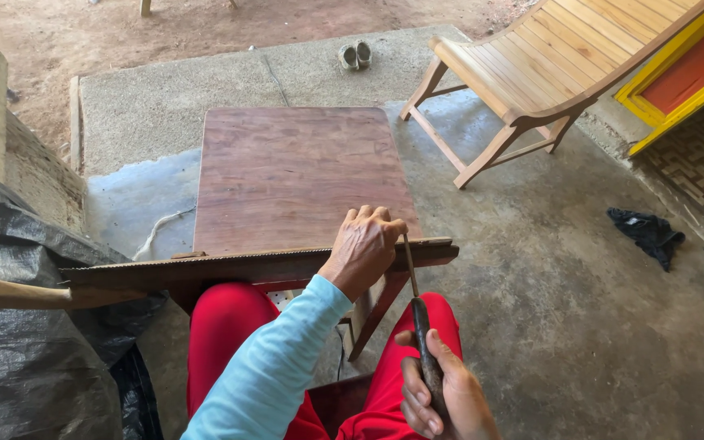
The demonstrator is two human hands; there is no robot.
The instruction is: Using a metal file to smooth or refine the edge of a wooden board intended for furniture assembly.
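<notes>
A long dark saw blade [230, 265] lies across the near edge of a small brown wooden table [295, 175], teeth up, its pale wooden handle [10, 293] sticking out to the left. My left hand [364, 248] presses down on the blade near its right end. My right hand [442, 399] grips the dark handle of a thin file [411, 273], whose tip rests against the blade's toothed edge beside my left fingers. My legs in red trousers are under the table.
A slatted wooden folding chair [547, 73] stands at the back right on the concrete floor. A pair of sandals [355, 55] lies beyond the table. A dark cloth [649, 235] lies at right; black plastic sheeting [26, 326] is heaped at left.
</notes>
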